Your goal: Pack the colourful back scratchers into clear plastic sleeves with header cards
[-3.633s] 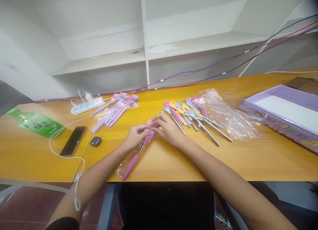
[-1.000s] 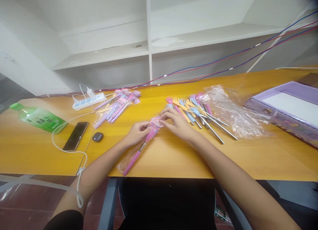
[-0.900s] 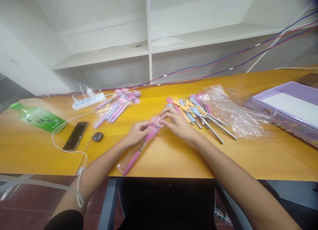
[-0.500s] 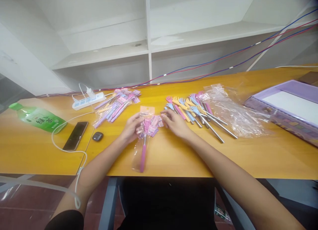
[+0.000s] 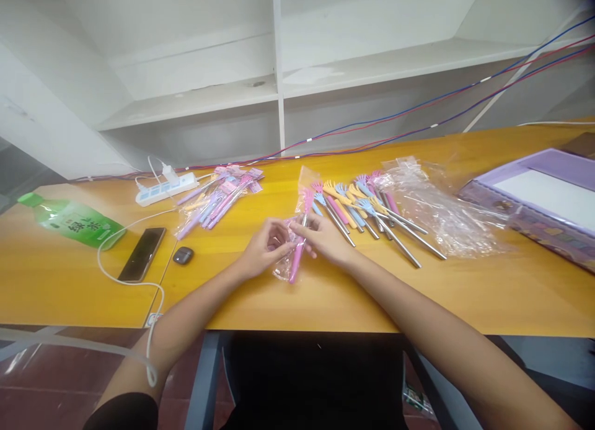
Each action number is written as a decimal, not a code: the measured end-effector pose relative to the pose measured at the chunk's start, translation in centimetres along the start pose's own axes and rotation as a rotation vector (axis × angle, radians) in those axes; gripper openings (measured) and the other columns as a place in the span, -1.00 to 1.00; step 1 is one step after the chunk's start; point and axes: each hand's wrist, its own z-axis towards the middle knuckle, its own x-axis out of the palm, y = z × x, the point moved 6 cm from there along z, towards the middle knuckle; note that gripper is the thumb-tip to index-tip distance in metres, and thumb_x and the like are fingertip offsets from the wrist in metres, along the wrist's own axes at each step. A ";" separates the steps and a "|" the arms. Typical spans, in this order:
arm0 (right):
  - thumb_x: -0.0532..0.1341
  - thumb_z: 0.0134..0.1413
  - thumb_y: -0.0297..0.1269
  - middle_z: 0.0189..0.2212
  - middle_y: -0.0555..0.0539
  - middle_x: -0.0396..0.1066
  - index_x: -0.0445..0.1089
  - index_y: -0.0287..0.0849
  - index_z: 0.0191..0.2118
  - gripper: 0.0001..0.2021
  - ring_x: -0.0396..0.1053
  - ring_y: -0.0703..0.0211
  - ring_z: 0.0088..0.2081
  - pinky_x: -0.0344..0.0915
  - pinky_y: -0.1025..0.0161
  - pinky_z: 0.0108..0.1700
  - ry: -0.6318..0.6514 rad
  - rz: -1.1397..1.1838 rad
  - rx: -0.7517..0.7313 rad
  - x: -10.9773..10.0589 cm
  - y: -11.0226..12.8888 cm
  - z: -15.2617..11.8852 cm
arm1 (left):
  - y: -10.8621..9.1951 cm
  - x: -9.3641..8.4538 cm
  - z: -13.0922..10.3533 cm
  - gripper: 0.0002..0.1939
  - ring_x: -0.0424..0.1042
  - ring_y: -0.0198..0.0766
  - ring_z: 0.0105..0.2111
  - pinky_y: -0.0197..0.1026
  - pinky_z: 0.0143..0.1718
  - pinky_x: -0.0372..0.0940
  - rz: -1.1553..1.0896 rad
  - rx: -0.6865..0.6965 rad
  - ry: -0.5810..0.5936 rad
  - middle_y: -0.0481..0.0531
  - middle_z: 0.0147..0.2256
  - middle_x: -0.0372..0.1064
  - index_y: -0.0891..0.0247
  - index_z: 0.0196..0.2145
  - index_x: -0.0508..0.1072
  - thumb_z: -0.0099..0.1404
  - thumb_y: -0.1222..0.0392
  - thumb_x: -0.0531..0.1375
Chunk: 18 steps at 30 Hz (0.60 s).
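A pink back scratcher (image 5: 296, 263) in a clear plastic bag (image 5: 308, 176) is held at mid-length between both hands, its claw end pointing away from me. My right hand (image 5: 328, 236) has its thumb and fingers closed on the scratcher. Pinched on something at the scratcher's left side is my left hand (image 5: 266, 249); small pink cards partly show between the hands, and its exact grip is unclear. Loose pink, yellow and blue scratchers (image 5: 367, 207) lie just right of my right hand. Bagged scratchers with cards (image 5: 218, 197) form a pile at the back left.
Clear plastic bags (image 5: 446, 216) lie at the right beside a purple box (image 5: 534, 194). At the left are a green bottle (image 5: 72, 220), a phone (image 5: 142, 254), a black case (image 5: 183, 255), a power strip (image 5: 166, 189) and a white cable. Shelves stand behind.
The bagged pink scratcher has moved up and right and tilted. My right hand has closed on it. My left hand has shifted right, and the small cards are now mostly hidden between the hands.
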 end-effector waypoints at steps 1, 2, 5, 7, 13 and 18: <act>0.38 0.08 0.19 -0.65 0.13 0.34 0.31 -0.12 -0.26 -0.53 0.23 0.33 -0.71 0.14 0.37 -0.70 -0.045 0.004 -0.023 -0.6 0.3 0.1 | -0.2 0.1 -0.1 -0.72 0.40 -0.32 -0.25 -0.26 -0.20 0.32 0.094 0.005 0.036 -0.01 -0.18 0.38 0.19 -0.06 0.38 0.38 0.03 0.30; 0.38 0.09 0.19 -0.67 0.13 0.33 0.29 -0.11 -0.29 -0.53 0.22 0.33 -0.72 0.12 0.38 -0.70 -0.091 0.007 -0.044 -1.2 0.5 0.1 | -0.4 0.2 -0.1 -0.76 0.39 -0.33 -0.28 -0.26 -0.22 0.31 0.170 0.005 0.062 0.00 -0.20 0.39 0.21 -0.11 0.43 0.40 0.02 0.28; 0.37 0.10 0.21 -0.72 0.14 0.29 0.24 -0.09 -0.35 -0.52 0.18 0.33 -0.75 0.07 0.37 -0.70 -0.201 0.008 -0.087 -2.6 1.0 0.2 | -0.7 0.1 0.1 -0.75 0.36 -0.33 -0.34 -0.25 -0.26 0.30 0.255 -0.013 0.097 -0.01 -0.23 0.40 0.22 -0.15 0.48 0.40 -0.02 0.27; 0.38 0.10 0.21 -0.73 0.14 0.29 0.24 -0.08 -0.36 -0.52 0.17 0.33 -0.75 0.06 0.36 -0.70 -0.233 0.010 -0.102 -3.0 1.3 0.2 | -0.7 0.0 0.3 -0.74 0.38 -0.29 -0.30 -0.23 -0.24 0.32 0.257 -0.017 0.113 0.01 -0.24 0.39 0.22 -0.20 0.47 0.41 -0.03 0.26; 0.40 0.08 0.21 -0.72 0.12 0.32 0.24 -0.09 -0.37 -0.51 0.19 0.33 -0.74 0.12 0.35 -0.67 -0.324 -0.002 -0.123 -4.1 2.0 0.2 | -0.1 -0.2 0.3 -0.78 0.38 -0.24 -0.22 -0.19 -0.19 0.39 0.244 0.051 0.089 0.05 -0.18 0.30 0.20 -0.09 0.47 0.48 0.02 0.17; 0.39 0.05 0.24 -0.72 0.11 0.33 0.23 -0.08 -0.38 -0.49 0.23 0.29 -0.74 0.13 0.33 -0.67 -0.295 -0.011 -0.088 -3.8 1.6 0.1 | -1.7 0.6 0.0 -0.67 0.33 -0.22 -0.16 -0.07 -0.03 0.38 0.560 0.253 0.131 0.09 -0.06 0.22 -0.02 0.14 0.53 0.51 0.14 0.12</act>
